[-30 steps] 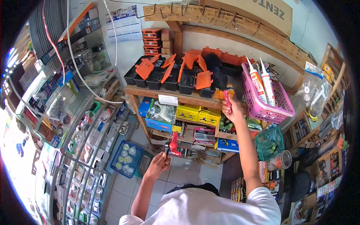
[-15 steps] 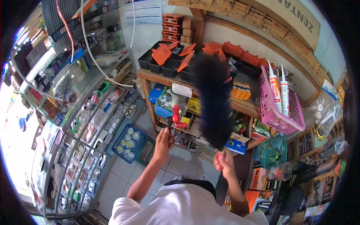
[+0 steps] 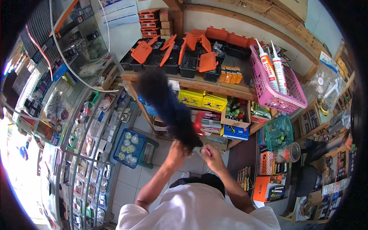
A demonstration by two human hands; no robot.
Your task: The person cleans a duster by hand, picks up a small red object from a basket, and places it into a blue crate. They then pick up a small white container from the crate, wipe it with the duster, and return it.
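Observation:
A fluffy dark duster (image 3: 168, 107) reaches up and to the left in front of me, blurred, with its head passing before the wooden shelf unit. Its handle end is in my right hand (image 3: 214, 159), whose fingers are closed around it. Close by on the left, my left hand (image 3: 176, 154) is closed on a red tool (image 3: 198, 124) with a black handle. Most of that tool is hidden behind the duster; a red part shows at the duster's right side.
Black bins (image 3: 189, 67) with orange lids line the wooden shelf (image 3: 237, 91). A pink basket (image 3: 285, 100) holds sealant tubes (image 3: 269, 71). Below are yellow boxes (image 3: 214, 102) and a green basket (image 3: 278, 134). At left, a blue crate (image 3: 126, 159) stands beside a glass display case (image 3: 82, 134).
The duster has swung from upright at the right to a leftward tilt. My right hand has moved left, close to my left hand. The red tool is now partly covered. The view has shifted.

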